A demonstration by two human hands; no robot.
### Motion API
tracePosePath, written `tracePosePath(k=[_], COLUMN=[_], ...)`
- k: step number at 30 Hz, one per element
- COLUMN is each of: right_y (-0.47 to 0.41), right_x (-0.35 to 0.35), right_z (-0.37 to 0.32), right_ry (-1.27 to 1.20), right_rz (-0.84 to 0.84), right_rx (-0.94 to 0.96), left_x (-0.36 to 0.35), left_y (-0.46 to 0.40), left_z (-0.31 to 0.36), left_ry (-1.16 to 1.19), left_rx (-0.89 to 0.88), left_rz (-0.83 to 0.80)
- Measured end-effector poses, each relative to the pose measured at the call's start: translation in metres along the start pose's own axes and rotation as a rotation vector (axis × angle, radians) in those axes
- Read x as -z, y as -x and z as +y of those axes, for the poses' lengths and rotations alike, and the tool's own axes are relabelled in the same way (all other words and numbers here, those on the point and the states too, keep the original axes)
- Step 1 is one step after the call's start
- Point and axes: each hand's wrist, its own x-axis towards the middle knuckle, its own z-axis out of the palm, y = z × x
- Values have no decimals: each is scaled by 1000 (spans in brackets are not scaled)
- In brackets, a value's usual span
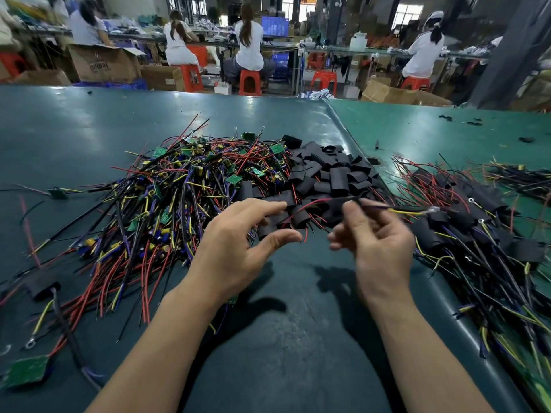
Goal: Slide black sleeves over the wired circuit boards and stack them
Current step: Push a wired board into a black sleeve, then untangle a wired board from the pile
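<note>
The tabletop (283, 338) is dark teal with a dull sheen; at 2 o'clock lies a brighter green mat (432, 129). The heap of circuit boards (185, 186) at 10 o'clock mixes green boards with red, yellow, purple and black wires. The sleeves (331, 171) at 12 o'clock are matt black. Stools (250, 82) beyond are orange-red.

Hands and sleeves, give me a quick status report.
Left hand open, reaching toward loose black sleeves. Right hand pinching a wire bundle. Unsleeved boards heaped left, nothing blocking.
</note>
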Motion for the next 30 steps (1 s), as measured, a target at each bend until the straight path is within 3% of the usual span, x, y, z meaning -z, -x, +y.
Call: tracePosePath(k=[2, 3, 7, 12, 16, 18, 22, 25, 28, 30], right_y=[-8, -14, -27, -28, -26, -23, -18, -15, -10, -5], right_x=[9, 16, 39, 38, 31, 26, 18, 16, 14, 10], right_z=[-3, -5, -8, -1, 3, 7, 12, 13, 14, 17], right_ry=[8, -62, -413, -292, -84, -6, 93, 151, 279, 414], right_rz=[228, 332, 558, 503, 445, 382, 249, 178, 121, 25], right_rx=[155, 146, -148, -224, -157, -107, -50, -27, 57, 140], left_x=[1, 1, 1, -2, 6, 10, 8, 4, 2, -2], left_y=[0, 0, 0, 3, 3, 2, 3, 2, -1, 0], left_z=[1, 1, -1, -14, -26, -30, -28, -22, -12, -2], left_ry=[-41, -51, -64, -375, -640, -706, -763, -683, -445, -307], left_rx=[-14, -12, 40, 221, 486, 591, 604, 568, 511, 419], left_rz=[76, 105, 102, 37, 130, 94, -22, 5, 266, 327])
